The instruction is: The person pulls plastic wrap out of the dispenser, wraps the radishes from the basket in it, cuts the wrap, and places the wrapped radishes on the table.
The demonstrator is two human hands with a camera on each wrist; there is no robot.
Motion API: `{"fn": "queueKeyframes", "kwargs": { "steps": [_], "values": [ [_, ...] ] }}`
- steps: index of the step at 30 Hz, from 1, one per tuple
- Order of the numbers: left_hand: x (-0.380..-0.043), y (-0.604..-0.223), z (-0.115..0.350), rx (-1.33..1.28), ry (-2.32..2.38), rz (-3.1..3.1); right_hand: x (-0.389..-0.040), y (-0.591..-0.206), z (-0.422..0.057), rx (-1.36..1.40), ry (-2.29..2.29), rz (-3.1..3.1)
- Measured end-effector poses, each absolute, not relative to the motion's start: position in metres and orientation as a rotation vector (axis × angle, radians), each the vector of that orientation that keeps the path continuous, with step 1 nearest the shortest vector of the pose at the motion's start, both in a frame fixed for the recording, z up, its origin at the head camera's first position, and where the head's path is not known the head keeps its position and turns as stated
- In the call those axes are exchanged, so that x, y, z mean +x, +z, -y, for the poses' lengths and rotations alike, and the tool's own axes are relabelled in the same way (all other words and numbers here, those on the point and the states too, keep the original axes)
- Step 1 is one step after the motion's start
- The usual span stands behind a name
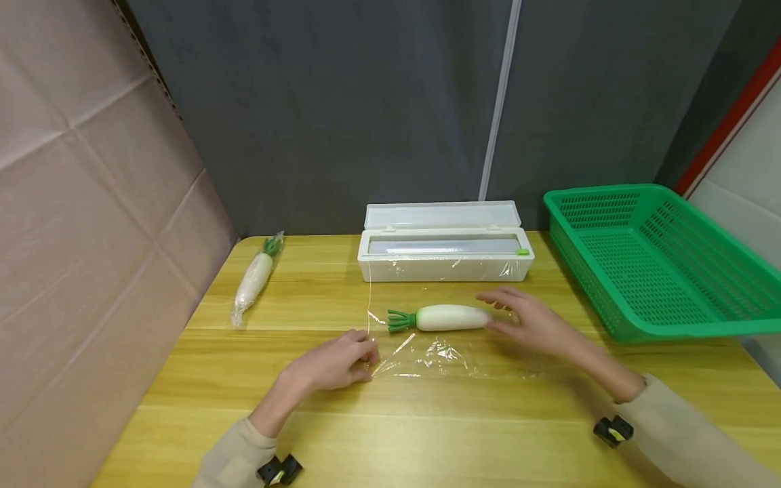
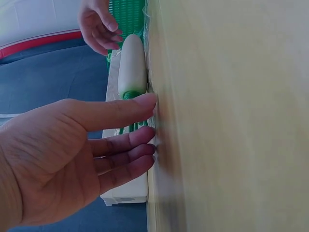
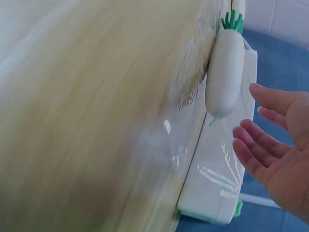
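A white radish (image 1: pixel 453 318) with green stems lies crosswise on a sheet of clear cling film (image 1: pixel 436 359). The film stretches from a white cling film dispenser (image 1: pixel 445 270), whose lid stands up. At the film's left edge my left hand (image 1: pixel 332 362) has its fingertips down at the table; thumb and fingers are apart in the left wrist view. Close to the radish's tip is my right hand (image 1: pixel 537 324), its fingers spread and nothing held, as the right wrist view shows. Whether the left fingertips touch the film is hard to see.
A second radish (image 1: pixel 255 278), wrapped in film, lies at the table's back left. To the right stands a green plastic basket (image 1: pixel 622 318). Behind the wooden table (image 1: pixel 415 434) hangs a dark grey curtain (image 1: pixel 329 115).
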State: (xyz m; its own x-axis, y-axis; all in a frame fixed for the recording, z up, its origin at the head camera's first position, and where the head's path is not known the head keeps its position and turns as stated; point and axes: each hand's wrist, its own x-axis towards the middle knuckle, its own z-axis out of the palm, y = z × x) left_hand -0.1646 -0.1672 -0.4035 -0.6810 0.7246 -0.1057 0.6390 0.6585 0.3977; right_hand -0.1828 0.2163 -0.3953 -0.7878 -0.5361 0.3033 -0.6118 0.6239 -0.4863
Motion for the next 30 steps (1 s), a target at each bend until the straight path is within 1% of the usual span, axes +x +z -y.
{"fn": "queueKeyframes", "kwargs": {
  "steps": [9, 16, 23, 30],
  "values": [
    [-0.165, -0.406, 0.169, 1.167, 0.492, -2.622, -0.169, -0.398, -0.239, 0.994, 0.861, 2.694],
    [-0.165, -0.406, 0.169, 1.194, 0.503, -2.622, -0.154, -0.409, -0.253, 1.005, 0.883, 2.785],
    [-0.167, -0.407, 0.169, 1.242, 0.509, -2.622, -0.147, -0.42, -0.269, 1.12, 0.944, 2.787],
    [-0.167, -0.406, 0.168, 1.23, 0.505, -2.624, -0.143, -0.423, -0.279, 1.2, 0.982, 2.834]
  ]
}}
